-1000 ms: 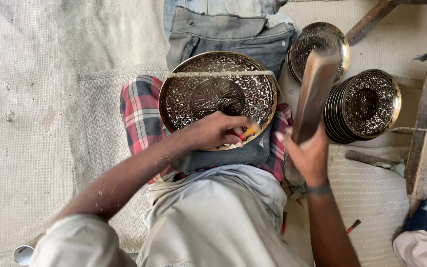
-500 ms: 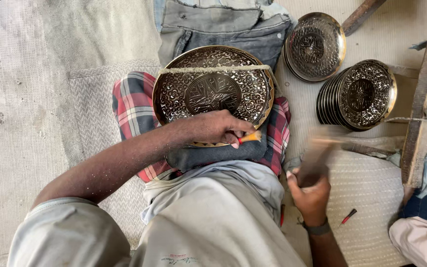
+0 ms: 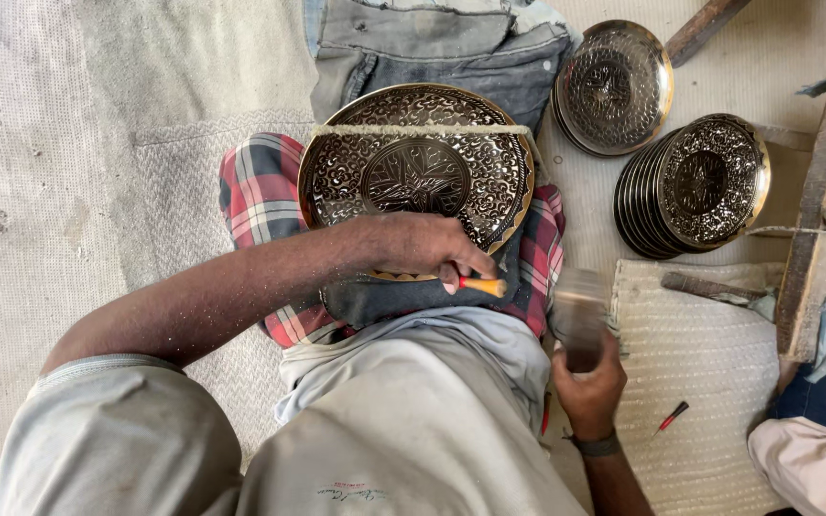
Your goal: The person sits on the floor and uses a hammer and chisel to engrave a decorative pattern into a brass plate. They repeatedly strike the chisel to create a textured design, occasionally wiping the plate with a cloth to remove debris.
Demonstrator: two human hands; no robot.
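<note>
two hands at work: both belong to the person wearing the camera, seen from above over the lap.
left hand (image 3: 427,250): curled tight around a small tool with an orange handle (image 3: 482,285), knuckles resting on the lower rim of the engraved plate (image 3: 416,177); the pose looks meant to pin the tool's tip steady against the metal.
right hand (image 3: 589,382): clenched around a blurred block-like striker (image 3: 579,313), held just beside the right knee and apart from the plate; its exact kind is too smeared to tell.
plate position: lying on the lap, propped on a dark pad over a red plaid cloth (image 3: 258,191), tilted a little toward the person; the padding likely cushions it and keeps it from sliding.
plate look: round, brassy rim, dark ground crowded with fine scroll patterns, a medallion in the middle; a pale cord or strip (image 3: 423,130) crosses its upper edge.
beyond the lap: folded grey denim (image 3: 442,48) just above the plate.
to the right: one similar plate (image 3: 614,86) lying alone, and a leaning stack of plates (image 3: 695,186) near it, kept within reach.
floor: pale woven mat (image 3: 700,363) with a small red-tipped tool (image 3: 671,417) and a wooden stick (image 3: 709,285) on it; wooden frame (image 3: 819,210) at the edge.
</note>
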